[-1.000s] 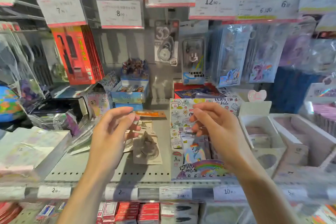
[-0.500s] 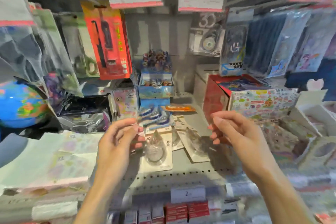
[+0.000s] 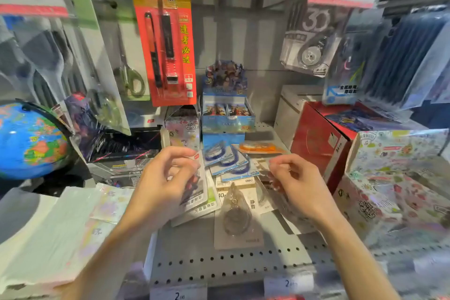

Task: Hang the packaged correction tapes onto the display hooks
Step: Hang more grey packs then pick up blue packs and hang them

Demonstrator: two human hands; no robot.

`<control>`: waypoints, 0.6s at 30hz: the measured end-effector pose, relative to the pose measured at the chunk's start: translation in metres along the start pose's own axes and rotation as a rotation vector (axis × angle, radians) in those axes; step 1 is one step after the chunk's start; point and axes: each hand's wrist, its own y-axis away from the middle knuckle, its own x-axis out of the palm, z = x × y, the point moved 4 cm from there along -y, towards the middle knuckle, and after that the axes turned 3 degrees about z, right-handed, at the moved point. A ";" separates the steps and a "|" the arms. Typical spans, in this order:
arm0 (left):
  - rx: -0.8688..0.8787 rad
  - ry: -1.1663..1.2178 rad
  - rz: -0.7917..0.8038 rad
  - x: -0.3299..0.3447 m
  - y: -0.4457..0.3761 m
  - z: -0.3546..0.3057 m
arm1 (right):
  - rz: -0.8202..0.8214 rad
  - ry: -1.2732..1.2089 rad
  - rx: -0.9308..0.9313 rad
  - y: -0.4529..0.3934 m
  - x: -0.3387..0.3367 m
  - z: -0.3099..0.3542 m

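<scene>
Both hands hover over a grey perforated metal shelf (image 3: 219,263) strewn with carded correction tapes: the left hand (image 3: 165,185) curls its fingers round a white-carded correction tape pack (image 3: 197,192), while the right hand (image 3: 297,185) has bent fingers over a clear blister pack (image 3: 270,175), its hold unclear. A beige card with a teardrop-shaped clear blister (image 3: 237,217) lies between them; a blue globe (image 3: 29,139) sits far left, and a red-and-gold pen card (image 3: 168,44) hangs above.

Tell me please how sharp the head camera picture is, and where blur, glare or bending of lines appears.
Head view: both hands are motion-blurred, the left hand more than the right hand. The red pen package in the middle is fairly sharp, its print readable. The plastic sleeves at the right edge carry glare and smear. The globe and shelf edge bow from wide-angle distortion.
</scene>
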 end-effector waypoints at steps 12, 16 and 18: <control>0.036 -0.867 0.289 0.043 -0.100 0.017 | 0.248 0.322 0.072 -0.083 0.045 -0.007; -0.027 -0.913 0.333 0.049 -0.110 0.029 | 0.290 0.347 0.100 -0.096 0.051 -0.020; -0.038 -0.879 0.352 0.052 -0.110 0.032 | 0.311 0.323 0.121 -0.099 0.052 -0.021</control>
